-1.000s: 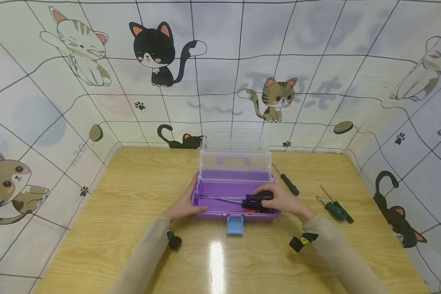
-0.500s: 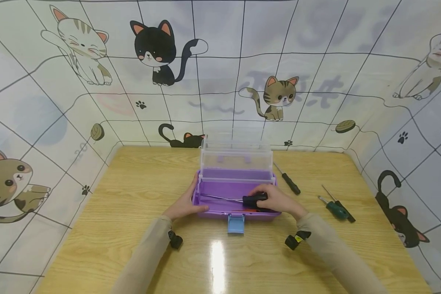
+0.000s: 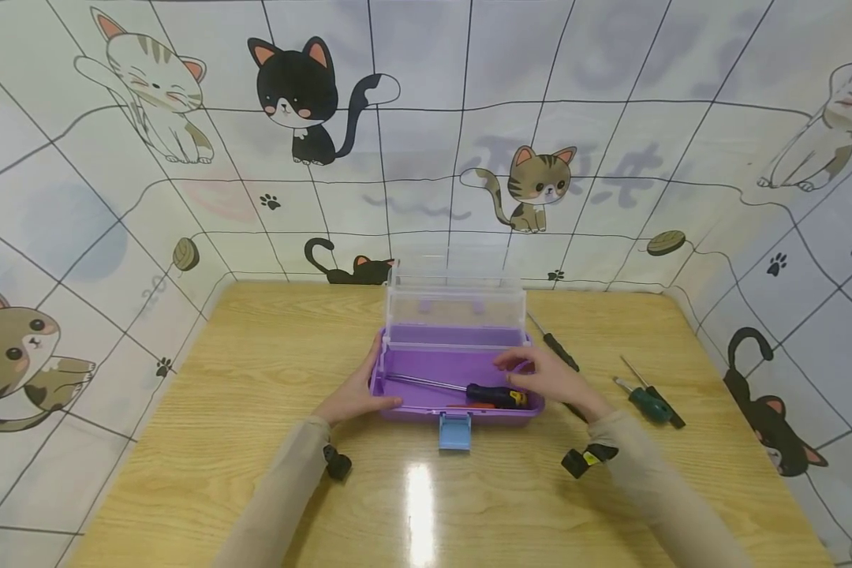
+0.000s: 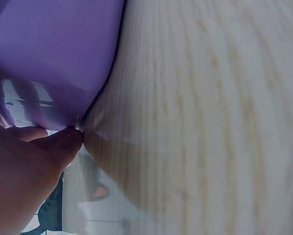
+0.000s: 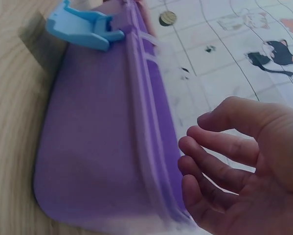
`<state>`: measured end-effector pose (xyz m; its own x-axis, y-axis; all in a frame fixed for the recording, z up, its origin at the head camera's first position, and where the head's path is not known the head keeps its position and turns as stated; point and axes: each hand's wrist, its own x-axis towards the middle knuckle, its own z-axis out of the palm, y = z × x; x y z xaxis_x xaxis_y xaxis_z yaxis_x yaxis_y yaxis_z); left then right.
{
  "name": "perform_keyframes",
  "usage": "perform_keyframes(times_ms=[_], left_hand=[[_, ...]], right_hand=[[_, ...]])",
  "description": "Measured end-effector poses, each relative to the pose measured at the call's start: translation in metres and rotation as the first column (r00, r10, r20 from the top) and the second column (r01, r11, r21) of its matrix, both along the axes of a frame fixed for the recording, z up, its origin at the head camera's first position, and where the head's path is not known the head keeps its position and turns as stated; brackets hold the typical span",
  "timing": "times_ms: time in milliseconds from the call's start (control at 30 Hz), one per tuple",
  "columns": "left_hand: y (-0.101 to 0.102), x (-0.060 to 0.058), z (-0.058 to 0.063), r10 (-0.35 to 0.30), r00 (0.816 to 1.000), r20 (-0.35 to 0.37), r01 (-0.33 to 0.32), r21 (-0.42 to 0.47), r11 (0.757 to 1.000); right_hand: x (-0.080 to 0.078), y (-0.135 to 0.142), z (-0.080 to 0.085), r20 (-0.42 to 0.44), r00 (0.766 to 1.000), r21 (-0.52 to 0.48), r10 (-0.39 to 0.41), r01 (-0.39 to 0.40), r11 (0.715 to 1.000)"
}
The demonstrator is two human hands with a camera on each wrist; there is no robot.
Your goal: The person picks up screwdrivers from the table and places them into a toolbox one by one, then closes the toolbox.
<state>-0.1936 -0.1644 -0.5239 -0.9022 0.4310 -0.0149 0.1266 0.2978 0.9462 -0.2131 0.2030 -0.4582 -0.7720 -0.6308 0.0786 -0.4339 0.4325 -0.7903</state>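
A purple toolbox [image 3: 433, 367] stands with its clear lid [image 3: 454, 308] raised. My left hand [image 3: 355, 392] grips its left end, thumb along the front rim and fingers behind the end wall. Inside, toward the front, lies a screwdriver [image 3: 495, 396] with a black handle, yellow at the end, its shaft pointing left. A second shaft runs close along it. Beside that handle shows a thin orange-red piece [image 3: 474, 406]. Over the box's right end is my right hand [image 3: 550, 379], fingers loosely curved with nothing between them; the right wrist view shows the hand [image 5: 249, 156] beside the rim.
The blue latch [image 3: 455, 432] hangs down at the front of the box. On the wooden table to the right lie a black-handled screwdriver [image 3: 559, 352], partly behind my hand, a green-handled one [image 3: 649, 405] and a slim black one [image 3: 667, 407]. Cat-print walls [image 3: 426, 142] stand around the table.
My right hand lowers a black-handled screwdriver beside the other one in the box, lets it go and lifts away to the right. The left hand keeps its place.
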Motion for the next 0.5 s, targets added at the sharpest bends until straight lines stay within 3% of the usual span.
perform_keyframes(times_ms=[167, 300, 367, 500], left_hand=[[0.002, 0.008, 0.02, -0.025, 1.0, -0.001, 0.025, 0.007, 1.0], [0.003, 0.014, 0.037, -0.044, 0.999, -0.005, 0.044, 0.013, 0.999], [0.003, 0.014, 0.037, -0.047, 0.999, -0.01, 0.047, 0.019, 0.999], [0.002, 0.007, 0.019, -0.036, 0.999, -0.009, 0.037, 0.03, 0.999]], right_hand=[[0.001, 0.013, 0.007, 0.017, 0.994, -0.001, -0.108, 0.108, 0.994], [0.005, 0.02, 0.012, 0.057, 0.989, -0.011, -0.14, 0.141, 0.99], [0.006, 0.023, 0.014, 0.066, 0.987, -0.02, -0.144, 0.145, 0.989], [0.007, 0.03, 0.015, 0.074, 0.988, -0.058, -0.138, 0.142, 0.988]])
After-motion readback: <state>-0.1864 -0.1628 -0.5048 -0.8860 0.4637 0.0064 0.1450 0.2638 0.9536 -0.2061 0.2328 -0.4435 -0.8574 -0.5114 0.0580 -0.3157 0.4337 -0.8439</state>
